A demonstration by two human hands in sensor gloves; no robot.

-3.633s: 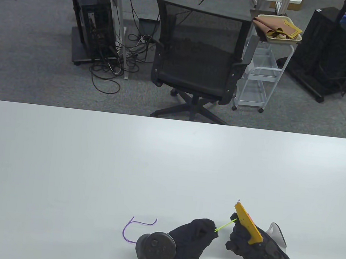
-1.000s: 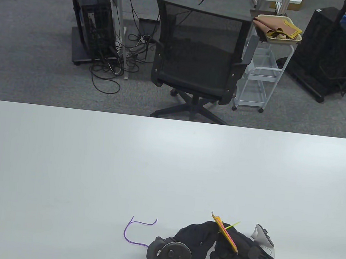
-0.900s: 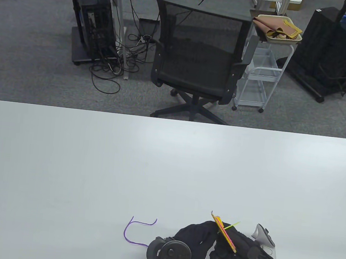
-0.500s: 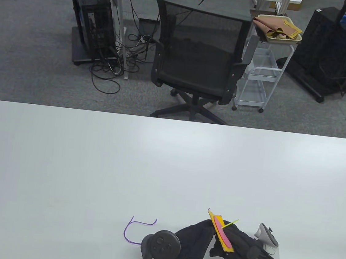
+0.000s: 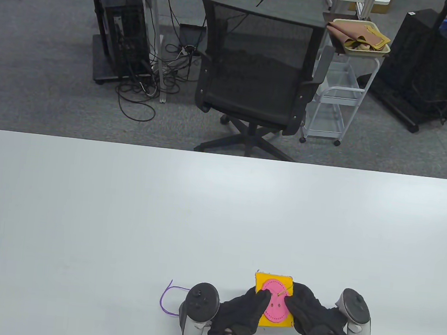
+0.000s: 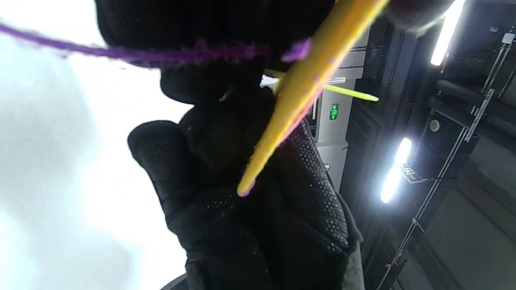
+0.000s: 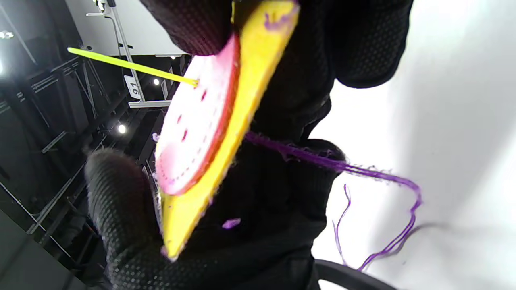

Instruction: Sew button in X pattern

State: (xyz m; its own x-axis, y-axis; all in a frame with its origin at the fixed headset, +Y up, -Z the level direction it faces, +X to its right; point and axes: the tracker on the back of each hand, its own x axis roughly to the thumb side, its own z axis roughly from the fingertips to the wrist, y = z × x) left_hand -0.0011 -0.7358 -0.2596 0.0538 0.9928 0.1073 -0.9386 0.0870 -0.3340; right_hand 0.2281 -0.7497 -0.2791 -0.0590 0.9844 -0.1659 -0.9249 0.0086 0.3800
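- The white counter (image 5: pixel 123 213) carries the work at its near edge, where both my gloved hands come in side by side.
- My left hand (image 5: pixel 237 316) has its grip closed on the left edge of the yellow felt square (image 5: pixel 263 280): the thumb lies on top by the pink button's left rim, the other fingers are under the felt. The tracker on its back sits to the left, near the loose thread.
- My right hand (image 5: pixel 311 316) grips the square's right edge in the same way, fingers curled round it, thumb near the needle. I hold the felt between both hands, above the counter, its face turned up toward the table view.
- The felt square, seen edge-on in the left wrist view (image 6: pixel 306 80), is pinched between dark fingertips.
- The pink button (image 5: pixel 276 304), round with a stitched rim and four small holes, lies flat on the yellow felt; the right wrist view shows it face-on to the side (image 7: pixel 197 125).
- The purple thread (image 5: pixel 165 299) curls on the counter left of my left hand, and a strand runs up to the back of the felt (image 7: pixel 330 165).
- The yellow-green needle (image 7: pixel 129 66) stands out of one upper hole of the button, its shaft free of my fingers.
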